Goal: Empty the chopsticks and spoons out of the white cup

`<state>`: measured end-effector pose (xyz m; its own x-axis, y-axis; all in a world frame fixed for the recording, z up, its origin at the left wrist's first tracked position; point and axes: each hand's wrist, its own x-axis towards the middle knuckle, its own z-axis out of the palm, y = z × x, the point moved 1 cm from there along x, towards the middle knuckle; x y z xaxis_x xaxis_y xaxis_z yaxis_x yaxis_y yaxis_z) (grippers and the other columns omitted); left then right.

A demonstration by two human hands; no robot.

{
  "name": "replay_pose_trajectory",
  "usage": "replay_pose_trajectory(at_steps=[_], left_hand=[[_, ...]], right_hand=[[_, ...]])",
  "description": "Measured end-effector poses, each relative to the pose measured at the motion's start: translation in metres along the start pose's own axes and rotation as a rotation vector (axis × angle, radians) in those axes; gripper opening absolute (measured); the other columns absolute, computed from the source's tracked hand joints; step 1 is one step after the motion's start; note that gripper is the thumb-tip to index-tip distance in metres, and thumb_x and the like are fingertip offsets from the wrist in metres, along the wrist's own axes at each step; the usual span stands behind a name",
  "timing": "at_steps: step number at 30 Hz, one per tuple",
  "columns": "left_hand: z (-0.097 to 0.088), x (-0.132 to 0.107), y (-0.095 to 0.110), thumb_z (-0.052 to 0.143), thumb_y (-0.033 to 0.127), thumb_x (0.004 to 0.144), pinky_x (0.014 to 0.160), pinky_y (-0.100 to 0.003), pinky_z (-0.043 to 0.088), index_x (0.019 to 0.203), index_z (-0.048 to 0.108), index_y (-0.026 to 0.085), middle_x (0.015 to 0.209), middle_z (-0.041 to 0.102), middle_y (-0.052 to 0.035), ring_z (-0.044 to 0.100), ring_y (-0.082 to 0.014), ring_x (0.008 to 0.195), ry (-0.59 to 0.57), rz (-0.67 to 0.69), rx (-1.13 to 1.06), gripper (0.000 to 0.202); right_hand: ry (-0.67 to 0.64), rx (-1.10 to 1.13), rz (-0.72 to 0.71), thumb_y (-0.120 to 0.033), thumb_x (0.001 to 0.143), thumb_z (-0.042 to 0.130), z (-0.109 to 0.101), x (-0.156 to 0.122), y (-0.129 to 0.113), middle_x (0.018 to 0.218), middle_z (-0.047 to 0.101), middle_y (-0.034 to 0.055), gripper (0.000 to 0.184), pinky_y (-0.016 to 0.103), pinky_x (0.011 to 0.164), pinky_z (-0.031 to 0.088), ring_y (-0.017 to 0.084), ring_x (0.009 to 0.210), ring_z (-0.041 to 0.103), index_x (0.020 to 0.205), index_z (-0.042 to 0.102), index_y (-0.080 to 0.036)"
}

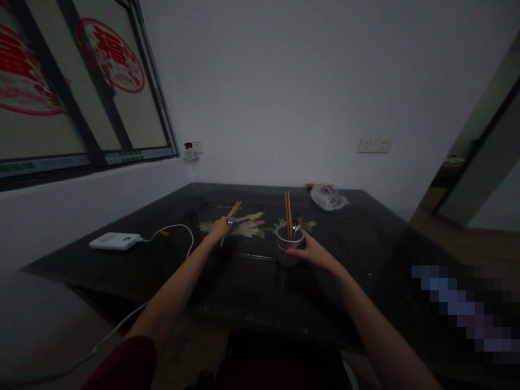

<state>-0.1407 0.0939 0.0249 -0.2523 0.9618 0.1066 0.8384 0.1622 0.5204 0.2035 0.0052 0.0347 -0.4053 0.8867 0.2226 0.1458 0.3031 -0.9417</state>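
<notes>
My left hand (pixel 220 228) is closed around a pair of chopsticks (pixel 234 209) and a metal spoon (pixel 230 221), held above the dark table to the left of the cup. With fingers and thumb about its right side, my right hand (pixel 314 251) grips a pale cup (pixel 287 253) that stands upright on the table. Wooden chopsticks (pixel 288 214) rise out of the cup, and beside them a shiny metal utensil (pixel 297 229), perhaps a spoon, leans at the rim. The cup's inside is mostly hidden.
The dark glossy table (pixel 252 292) has a flower pattern. A white power bank (pixel 116 241) with a white cable (pixel 184 227) lies at the left. A clear plastic bag (pixel 328 198) sits near the back edge. Wall and window border the table; a pixelated patch covers the right.
</notes>
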Motion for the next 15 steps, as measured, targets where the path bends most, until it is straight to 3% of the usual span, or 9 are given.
replay_pose_trajectory(at_steps=[6,15], left_hand=[[0.014,-0.012,0.002,0.048,0.041,0.087,0.083,-0.041,0.046,0.111,0.051,0.013,0.111,0.063,-0.0238,0.061,-0.0343,0.104,-0.016,0.017,0.248,0.037],[0.017,-0.019,-0.001,0.049,0.043,0.086,0.084,-0.04,0.046,0.113,0.048,0.013,0.112,0.062,-0.022,0.06,-0.0347,0.105,-0.027,0.053,0.397,0.04]], right_hand=[[0.019,-0.031,-0.018,-0.027,0.061,0.081,-0.001,0.001,0.003,0.123,0.06,0.0117,0.069,0.045,0.102,0.042,0.025,0.113,0.058,0.121,0.05,-0.018],[0.016,-0.007,-0.03,-0.027,0.06,0.081,-0.001,0.003,0.007,0.124,0.06,0.0106,0.069,0.045,0.103,0.041,0.026,0.114,0.057,0.121,0.051,-0.02]])
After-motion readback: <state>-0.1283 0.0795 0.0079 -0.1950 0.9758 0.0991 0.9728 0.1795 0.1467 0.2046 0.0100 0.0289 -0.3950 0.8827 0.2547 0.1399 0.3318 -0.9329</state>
